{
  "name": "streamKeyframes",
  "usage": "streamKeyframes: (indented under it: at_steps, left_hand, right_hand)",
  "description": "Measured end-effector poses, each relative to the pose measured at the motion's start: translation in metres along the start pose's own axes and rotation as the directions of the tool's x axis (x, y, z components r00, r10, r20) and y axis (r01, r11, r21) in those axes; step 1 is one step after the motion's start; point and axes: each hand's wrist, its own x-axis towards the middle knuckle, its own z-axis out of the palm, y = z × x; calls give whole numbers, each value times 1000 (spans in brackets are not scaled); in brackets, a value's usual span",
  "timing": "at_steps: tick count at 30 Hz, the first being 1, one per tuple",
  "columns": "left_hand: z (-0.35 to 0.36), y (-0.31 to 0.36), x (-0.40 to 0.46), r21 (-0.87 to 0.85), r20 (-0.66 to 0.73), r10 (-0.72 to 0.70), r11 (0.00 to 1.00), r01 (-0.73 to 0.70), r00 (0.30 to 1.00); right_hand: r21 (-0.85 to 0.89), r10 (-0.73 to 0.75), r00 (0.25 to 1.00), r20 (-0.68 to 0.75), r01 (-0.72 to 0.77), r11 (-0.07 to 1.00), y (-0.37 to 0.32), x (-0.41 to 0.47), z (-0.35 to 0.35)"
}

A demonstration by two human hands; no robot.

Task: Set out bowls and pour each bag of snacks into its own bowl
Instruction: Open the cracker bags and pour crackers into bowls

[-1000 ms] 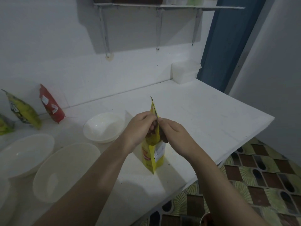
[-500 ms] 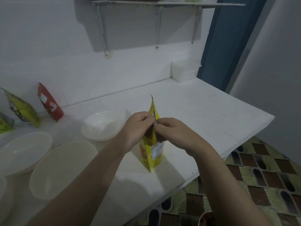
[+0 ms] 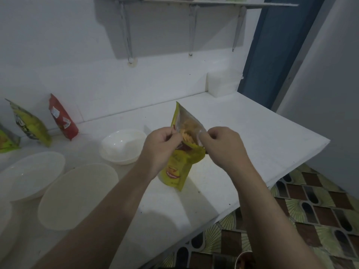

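A yellow snack bag (image 3: pixel 176 169) stands on the white counter (image 3: pixel 252 144), its top torn open so orange snacks show inside. My left hand (image 3: pixel 159 144) pinches the left flap and my right hand (image 3: pixel 223 146) pinches the right flap, pulling them apart. Three white bowls sit to the left: a small one (image 3: pixel 122 146) beside the bag, a large one (image 3: pixel 77 195) nearer me, and another (image 3: pixel 31 173) further left. A red bag (image 3: pixel 62 117) and a green-yellow bag (image 3: pixel 29 123) lean on the wall.
Another green bag (image 3: pixel 5 140) is cut off at the left edge. A white lidded box (image 3: pixel 223 82) sits in the back corner by a blue door frame (image 3: pixel 272 47). A shelf (image 3: pixel 194 2) hangs overhead. Patterned floor tiles (image 3: pixel 310 206) lie beyond the counter's edge.
My hands have moved apart and the bag's top, pinched closed before, is now spread open with the snacks visible. The bag tilted slightly.
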Motion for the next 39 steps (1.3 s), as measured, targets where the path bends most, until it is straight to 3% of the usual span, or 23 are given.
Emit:
streamKeyframes:
  at_steps: [5, 8, 10, 12, 15, 19, 25, 30, 34, 39]
  left_hand:
    - [-3, 0, 0, 72, -186, 85, 995, -73, 979]
    - [-1, 0, -6, 84, -254, 119, 991, -101, 960]
    - [0, 2, -5, 43, -239, 30, 999, -20, 971]
    - [-2, 5, 1, -13, -124, -161, 987, 160, 979]
    - [-6, 5, 8, 44, 36, -402, 915, 400, 915]
    - [-13, 4, 8, -8, 90, -537, 842, 540, 839]
    - [-11, 10, 5, -24, 143, -457, 885, 464, 878]
    - [-12, -1, 6, -33, 118, -525, 846, 532, 843]
    - [-14, 1, 5, 38, 77, -472, 882, 471, 878]
    - [-17, 5, 3, -77, 126, -479, 868, 490, 869]
  right_hand:
    - [-5, -95, 976, -195, 96, 995, -8, -4, 4]
    - [24, -169, 960, -224, 179, 984, -13, -9, 7]
    - [37, -212, 956, -204, 224, 974, -15, -13, 10]
    - [36, -234, 957, -173, 243, 969, -15, -15, 13]
    - [37, -242, 962, -129, 249, 968, -15, -19, 16]
    - [40, -194, 974, -116, 199, 979, -10, -21, 17]
    - [-10, -178, 976, -128, 178, 984, -8, -23, 18]
    - [-50, -198, 974, -107, 194, 980, -2, -24, 19]
    - [-103, -158, 976, -152, 143, 984, 1, -24, 22]
    - [-64, -95, 981, -171, 86, 994, 4, -23, 18]
